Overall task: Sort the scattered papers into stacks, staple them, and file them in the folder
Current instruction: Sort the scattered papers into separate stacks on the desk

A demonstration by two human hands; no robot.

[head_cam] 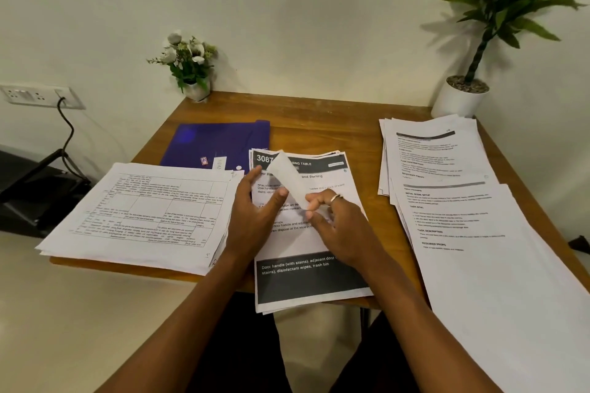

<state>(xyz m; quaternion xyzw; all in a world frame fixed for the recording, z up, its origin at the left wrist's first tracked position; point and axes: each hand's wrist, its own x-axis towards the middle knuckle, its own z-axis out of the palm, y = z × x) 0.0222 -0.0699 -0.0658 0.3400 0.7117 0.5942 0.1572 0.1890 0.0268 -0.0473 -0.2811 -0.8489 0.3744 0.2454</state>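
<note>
From the head camera, three lots of paper lay on the wooden table (319, 115). A left stack (143, 210) of ruled forms overhung the near edge, a middle stack (306, 277) with dark banners sat before the person, and a right-hand pile (463, 195) was fanned loosely towards the corner. The purple folder (217, 143) lay closed at the back, just behind the left and middle stacks.

Over the middle stack, both hands were busy with a pale strip of paper (289, 174) that stood up curled. I could not tell whether it was a loose slip or a lifted edge of the top sheet. The left hand (255, 210) held it with the thumb against its face and the fingers curled behind. The right hand (338, 223) pinched its lower end between the fingertips.

I saw no stapler anywhere.

The sheets looked light, limp and prone to sliding over each other. I judged each stack best squared by tapping its edges, then gripped at a corner for stapling. The fanned pile seemed the likeliest to spill.
</note>
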